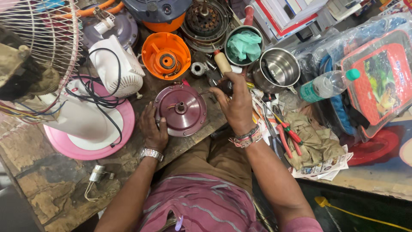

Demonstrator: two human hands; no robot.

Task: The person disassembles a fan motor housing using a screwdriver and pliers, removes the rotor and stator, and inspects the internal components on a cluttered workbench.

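The left hand lay flat against the near-left rim of the maroon motor cover, its grip spread and pressing rather than pinching, apparently to keep the round piece from turning on the worn wooden tabletop. The cover sat dead centre in front of the person, domed side up, its small hub pointing at the camera. The right hand came in from the other side with its grip pressed together around a dark-handled tool, the thin tip angled toward the cover's far-right edge; whether it touched the metal could not be made out. Just behind stood an orange plastic housing, and to the left a white fan body on a pink base, black cable looped over it. Red-handled pliers lay on a rag to the right, within easy reach, beside 2 steel cups.
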